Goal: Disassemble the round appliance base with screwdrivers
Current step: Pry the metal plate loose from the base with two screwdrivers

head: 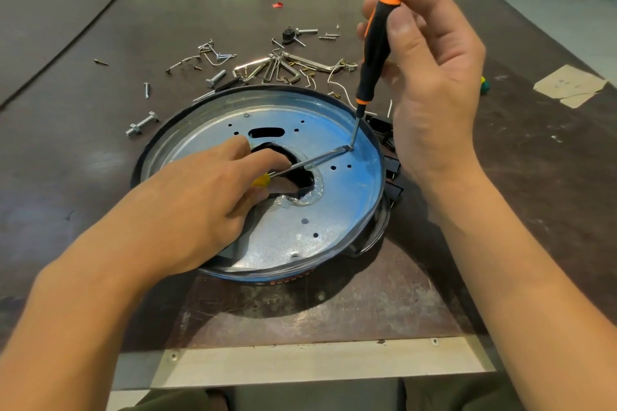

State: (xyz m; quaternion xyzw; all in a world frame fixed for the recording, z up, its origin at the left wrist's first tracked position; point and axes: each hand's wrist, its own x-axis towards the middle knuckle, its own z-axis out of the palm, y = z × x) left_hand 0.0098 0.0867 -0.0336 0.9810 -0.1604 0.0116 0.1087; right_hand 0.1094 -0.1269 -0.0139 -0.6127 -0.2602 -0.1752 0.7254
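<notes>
Nearest me, the two forearms (83, 304) come in over the table (300, 310). In the middle of the table lies the round appliance base (334, 227), bare metal plate upward. The left hand (200, 203) rests on the plate by the central opening. Its fingers curl round a yellow-handled screwdriver (314, 162) whose shaft lies almost flat, tip near the right rim. The right hand (430, 83) pinches the top of a black-and-orange screwdriver (375, 47) between thumb and fingertips, held steeply with its tip at the same spot. I think a small screw sits there, but it is too small to be sure.

My worry is that, with so light a pinch and two tips crowding one point, the upright blade may slip out and skid across the slick plate toward the left fingers. Only that hand braces the base, so it could turn. A freed screw could drop into the opening or vanish among the loose hardware (273, 67) behind.
</notes>
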